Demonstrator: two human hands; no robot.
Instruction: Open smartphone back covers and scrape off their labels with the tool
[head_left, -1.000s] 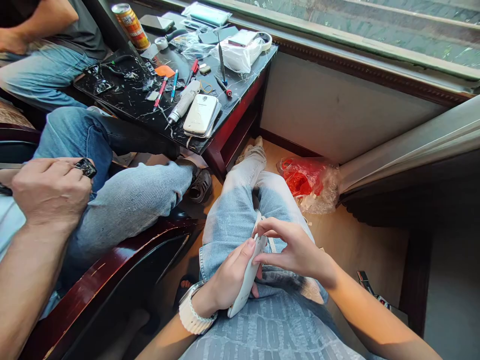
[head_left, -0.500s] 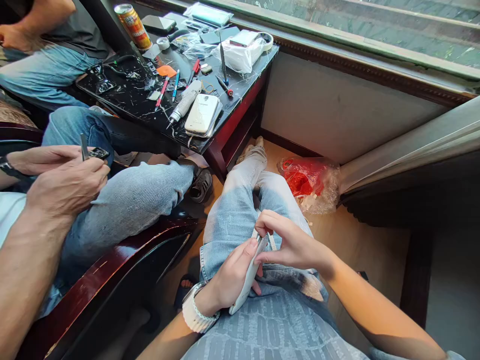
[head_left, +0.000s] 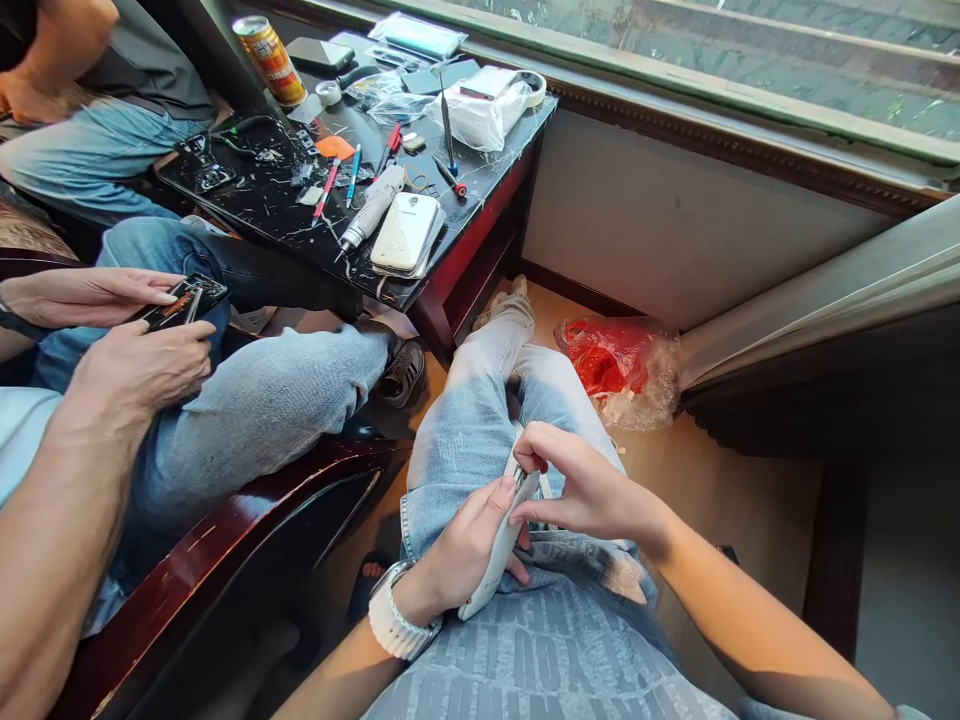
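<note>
A white phone stands on edge over my lap, its thin side toward the camera. My left hand, with a white watch on the wrist, grips it from the left and behind. My right hand pinches the phone's upper end with thumb and fingertips. My legs in light jeans stretch toward the floor beneath.
A person seated at my left holds a small dark device in both hands. A low black table carries a white phone, a grey rotary tool, screwdrivers, plastic bags and a can. A red plastic bag lies on the floor.
My hands have barely shifted on the white phone; the right fingers slid slightly along its top. The person at my left lowered both hands and turned the dark device flat.
</note>
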